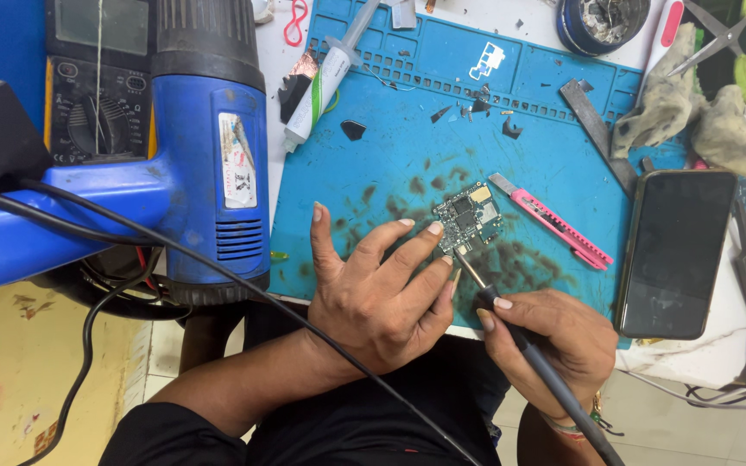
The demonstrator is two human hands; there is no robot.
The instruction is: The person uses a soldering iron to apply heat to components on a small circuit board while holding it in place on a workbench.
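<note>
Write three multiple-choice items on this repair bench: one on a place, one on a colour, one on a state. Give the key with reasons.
1. Where does the dark-screened smartphone lie?
A. at the right edge of the blue silicone work mat
B. under the blue heat gun
C. in the left hand

2. What colour is the slim utility knife on the mat?
A. yellow
B. pink
C. black

3. What is the right hand doing?
A. resting empty
B. gripping scissors
C. holding a thin soldering iron with its tip at the small green circuit board

Key: 1 A, the phone overlaps the mat's right border. 2 B, its handle is plainly pink. 3 C, the fingers wrap the dark handle while the left hand steadies the board with its fingertips.
</note>
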